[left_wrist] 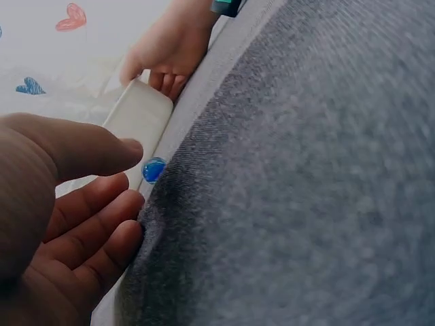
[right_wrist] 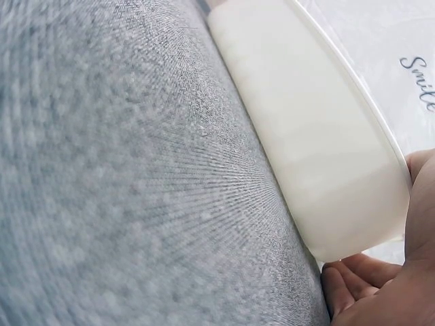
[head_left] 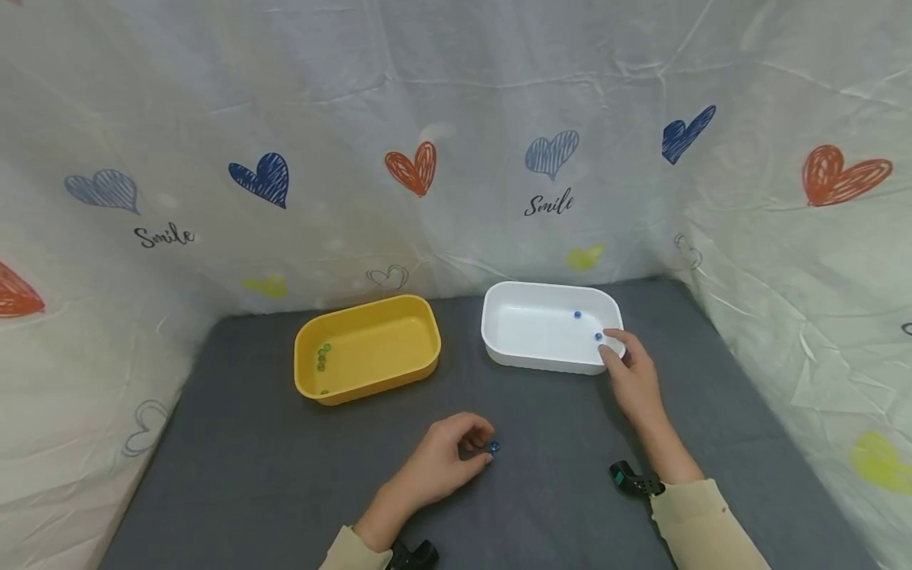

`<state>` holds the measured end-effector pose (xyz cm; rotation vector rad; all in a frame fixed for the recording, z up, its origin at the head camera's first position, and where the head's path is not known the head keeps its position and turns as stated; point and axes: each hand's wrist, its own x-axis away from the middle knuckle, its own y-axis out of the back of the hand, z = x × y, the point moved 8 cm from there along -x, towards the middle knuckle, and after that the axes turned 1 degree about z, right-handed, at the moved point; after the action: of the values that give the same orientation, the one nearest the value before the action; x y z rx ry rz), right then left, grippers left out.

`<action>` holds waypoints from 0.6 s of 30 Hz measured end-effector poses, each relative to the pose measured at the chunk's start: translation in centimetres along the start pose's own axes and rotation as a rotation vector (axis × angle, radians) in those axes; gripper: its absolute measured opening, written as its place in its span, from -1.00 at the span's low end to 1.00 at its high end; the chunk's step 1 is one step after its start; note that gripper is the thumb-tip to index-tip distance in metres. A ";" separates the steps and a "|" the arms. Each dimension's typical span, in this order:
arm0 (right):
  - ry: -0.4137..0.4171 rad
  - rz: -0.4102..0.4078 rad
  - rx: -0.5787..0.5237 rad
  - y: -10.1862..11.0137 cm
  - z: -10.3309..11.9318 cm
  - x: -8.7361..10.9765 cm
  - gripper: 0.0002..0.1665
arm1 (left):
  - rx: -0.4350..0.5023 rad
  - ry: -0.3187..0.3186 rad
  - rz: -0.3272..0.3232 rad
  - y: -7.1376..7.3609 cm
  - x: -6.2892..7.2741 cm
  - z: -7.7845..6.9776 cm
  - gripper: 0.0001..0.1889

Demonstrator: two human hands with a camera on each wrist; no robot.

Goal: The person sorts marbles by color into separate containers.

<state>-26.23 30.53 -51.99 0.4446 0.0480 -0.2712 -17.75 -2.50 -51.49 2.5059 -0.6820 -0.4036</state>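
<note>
My left hand [head_left: 447, 455] is over the grey cloth, its fingers loosely bent and thumb apart from them. A blue glass marble [head_left: 495, 447] lies on the cloth right at those fingertips; the left wrist view shows the marble [left_wrist: 153, 170] just beyond the thumb tip, not pinched. My right hand [head_left: 632, 376] is at the near right corner of the white tray [head_left: 541, 362], with thumb and forefinger spread over the rim. Just off these two tips, inside the tray, is a blue marble [head_left: 598, 336]. Another blue marble [head_left: 577, 315] lies farther back in it. The other right fingers hang outside the wall.
A yellow tray [head_left: 385, 381] stands to the left, with several green marbles [head_left: 323, 356] along its left side. Grey cloth [head_left: 235, 475] covers the table. A white curtain [head_left: 470, 95] printed with hearts hangs behind and at both sides.
</note>
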 end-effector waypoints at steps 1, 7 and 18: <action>0.001 -0.001 0.000 0.0 0.1 0.0 -0.49 | -0.005 0.003 0.008 -0.1 0.0 0.0 -0.69; -0.007 0.000 0.007 0.1 0.3 0.1 -0.49 | -0.033 0.012 0.040 -0.5 0.0 0.3 -0.69; 0.003 0.002 0.003 0.0 0.1 0.0 -0.50 | -0.071 -0.008 0.017 -0.7 0.0 -0.1 -0.73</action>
<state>-26.28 30.53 -51.90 0.4476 0.0498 -0.2683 -17.39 -1.91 -51.80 2.4311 -0.6804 -0.4250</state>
